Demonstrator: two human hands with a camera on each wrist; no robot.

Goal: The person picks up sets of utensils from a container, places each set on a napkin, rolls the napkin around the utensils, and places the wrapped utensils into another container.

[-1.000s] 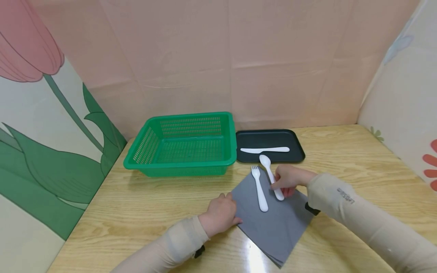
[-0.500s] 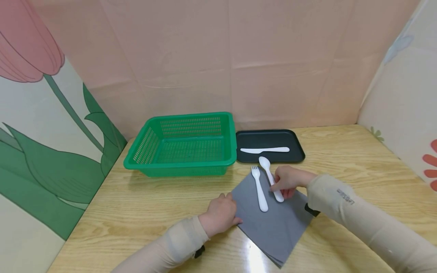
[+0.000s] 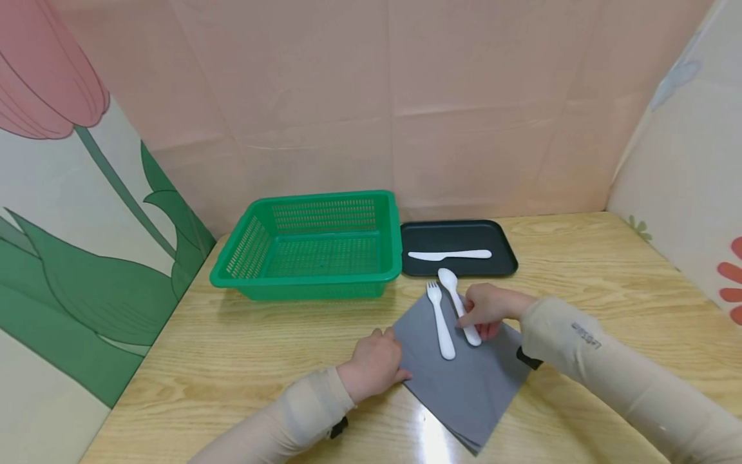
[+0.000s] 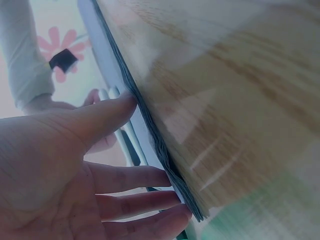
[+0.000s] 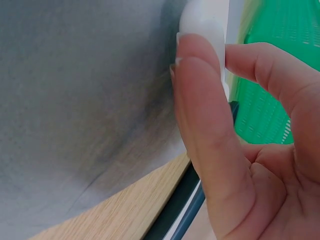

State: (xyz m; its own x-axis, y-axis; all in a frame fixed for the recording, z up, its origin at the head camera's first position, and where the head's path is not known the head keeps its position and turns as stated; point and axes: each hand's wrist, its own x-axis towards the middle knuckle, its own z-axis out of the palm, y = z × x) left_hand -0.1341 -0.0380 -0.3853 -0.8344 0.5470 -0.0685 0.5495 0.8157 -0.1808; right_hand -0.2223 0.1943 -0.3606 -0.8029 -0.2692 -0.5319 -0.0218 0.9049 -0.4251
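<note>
My right hand (image 3: 488,309) pinches a white spoon (image 3: 449,280) by its handle between thumb and fingers, over a stack of dark grey napkins (image 3: 464,386). The spoon's bowl points away from me, toward the tray. To its left a white fork (image 3: 443,328) lies on the napkins, tines pointing away. My left hand (image 3: 373,364) rests at the napkins' left edge. In the left wrist view its thumb (image 4: 107,117) and fairly straight fingers touch the layered edge. In the right wrist view the fingers hide part of the spoon handle (image 5: 202,22).
A green perforated basket (image 3: 319,280) stands at the back left. Beside it is a black tray (image 3: 452,232) with a white knife (image 3: 449,255) lying across it. All of this is on a wood-grain table (image 3: 232,361), with a pink-covered wall (image 3: 371,116) behind.
The spoon has shifted slightly toward me and a little left, with my right hand easing down along with it. My left hand, the fork and the napkins have stayed put.
</note>
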